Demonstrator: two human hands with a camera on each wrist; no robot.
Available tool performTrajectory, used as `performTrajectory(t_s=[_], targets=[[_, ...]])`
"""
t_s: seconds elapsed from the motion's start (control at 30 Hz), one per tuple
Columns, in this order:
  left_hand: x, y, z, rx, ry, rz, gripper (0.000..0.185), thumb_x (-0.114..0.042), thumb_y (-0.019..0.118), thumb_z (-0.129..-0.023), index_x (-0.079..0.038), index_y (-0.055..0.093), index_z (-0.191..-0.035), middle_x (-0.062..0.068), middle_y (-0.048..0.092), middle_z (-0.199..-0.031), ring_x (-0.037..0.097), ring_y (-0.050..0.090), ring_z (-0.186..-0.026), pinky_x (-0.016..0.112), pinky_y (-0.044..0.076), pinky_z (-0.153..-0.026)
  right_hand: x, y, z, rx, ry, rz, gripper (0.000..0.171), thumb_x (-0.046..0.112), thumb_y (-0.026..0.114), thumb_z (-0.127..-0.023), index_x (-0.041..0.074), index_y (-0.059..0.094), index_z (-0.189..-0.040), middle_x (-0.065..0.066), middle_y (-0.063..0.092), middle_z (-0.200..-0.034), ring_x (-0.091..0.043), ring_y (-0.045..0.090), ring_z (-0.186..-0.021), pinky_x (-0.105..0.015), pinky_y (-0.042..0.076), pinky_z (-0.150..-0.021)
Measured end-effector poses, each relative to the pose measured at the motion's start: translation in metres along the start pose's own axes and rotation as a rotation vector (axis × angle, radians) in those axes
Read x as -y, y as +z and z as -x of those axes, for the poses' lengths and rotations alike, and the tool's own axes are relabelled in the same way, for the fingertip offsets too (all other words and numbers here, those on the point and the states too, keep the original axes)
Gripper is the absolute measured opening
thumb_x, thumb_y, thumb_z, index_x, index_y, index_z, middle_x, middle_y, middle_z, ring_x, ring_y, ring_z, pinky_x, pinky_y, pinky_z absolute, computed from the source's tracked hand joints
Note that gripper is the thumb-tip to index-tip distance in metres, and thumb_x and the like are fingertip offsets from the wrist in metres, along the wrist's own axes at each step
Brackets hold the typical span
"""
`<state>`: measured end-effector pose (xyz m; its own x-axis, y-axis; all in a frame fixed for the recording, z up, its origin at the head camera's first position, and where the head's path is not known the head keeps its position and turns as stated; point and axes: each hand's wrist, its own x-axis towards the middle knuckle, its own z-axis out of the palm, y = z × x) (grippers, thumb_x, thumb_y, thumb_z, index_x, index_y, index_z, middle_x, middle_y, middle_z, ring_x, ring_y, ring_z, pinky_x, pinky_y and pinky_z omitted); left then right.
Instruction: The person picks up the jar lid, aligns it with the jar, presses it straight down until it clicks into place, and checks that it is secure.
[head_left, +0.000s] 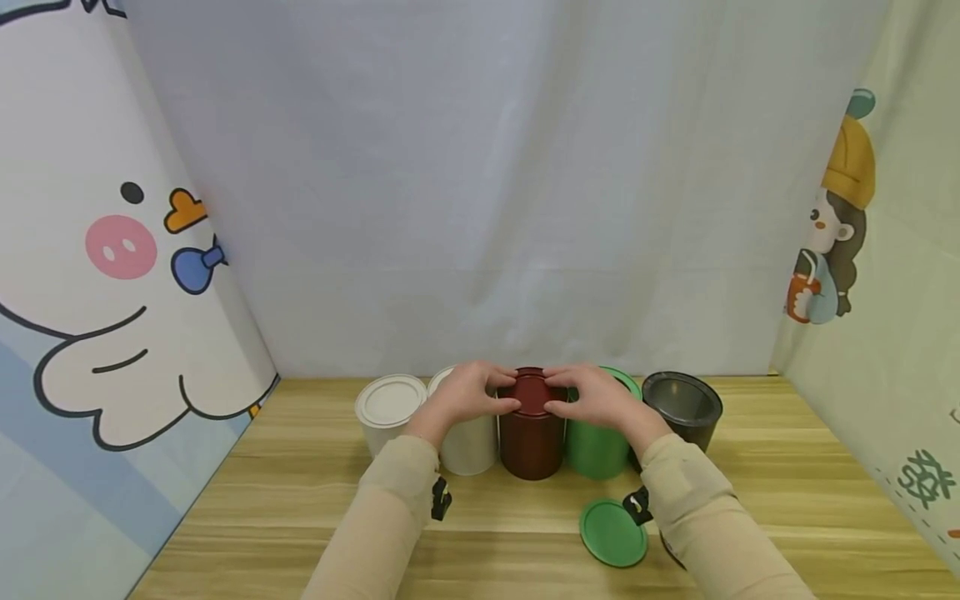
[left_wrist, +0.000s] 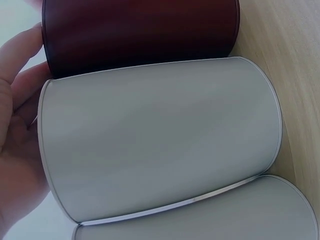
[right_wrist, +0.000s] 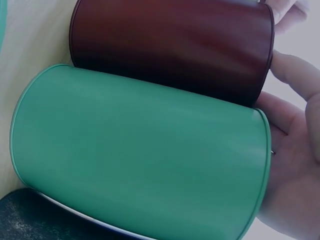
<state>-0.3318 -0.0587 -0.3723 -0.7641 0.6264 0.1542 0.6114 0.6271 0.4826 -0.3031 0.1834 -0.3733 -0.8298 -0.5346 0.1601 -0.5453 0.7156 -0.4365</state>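
Tabletop (head_left: 780, 483) below, left fingers (head_left: 492, 372) and right fingers (head_left: 568, 375) touch a red lid (head_left: 532, 392).

We face a pale grey fabric backdrop (head_left: 465, 175), softly creased, hanging behind a light wood-grain desk (head_left: 780, 475). On our left, a wall covering (head_left: 112, 350) shows a large white cartoon character with a pink oval and a blue bow. On our right, a pale cream-green covering (head_left: 907, 275) carries a cartoon figure (head_left: 832, 217) in a yellow hat. Light falls softly and evenly.
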Motion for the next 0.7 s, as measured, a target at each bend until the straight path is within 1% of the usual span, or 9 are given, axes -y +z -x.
performTrajectory(t_s=[0.33, 0.7], targets=[[0.0027, 0.0013, -0.0008, -0.008, 0.011, 0.001, 0.042, -0.024, 0.073, -0.091, -0.001, 0.067, -0.126, 0.009, 0.062, -0.133, 0.028, 0.054, -0.126, 0.041, 0.045, -0.103, -0.0057, 0.0039, 0.0016, -0.028, -0.013, -0.008, 0.045, 0.023, 0.064, -0.097, -0.005, 0.060, -0.132, -0.019, 0.053, -0.141, -0.042, 0.046, -0.130, -0.055, 0.040, -0.105], [0.0022, 0.0033, -0.0001, -0.027, 0.028, 0.002, 0.040, -0.023, 0.073, -0.092, 0.000, 0.068, -0.124, 0.009, 0.063, -0.133, 0.027, 0.056, -0.125, 0.041, 0.046, -0.102, -0.0090, 0.0090, 0.0028, -0.075, -0.057, 0.007, 0.043, 0.021, 0.064, -0.098, -0.006, 0.061, -0.130, -0.020, 0.055, -0.139, -0.042, 0.048, -0.128, -0.055, 0.041, -0.103]])
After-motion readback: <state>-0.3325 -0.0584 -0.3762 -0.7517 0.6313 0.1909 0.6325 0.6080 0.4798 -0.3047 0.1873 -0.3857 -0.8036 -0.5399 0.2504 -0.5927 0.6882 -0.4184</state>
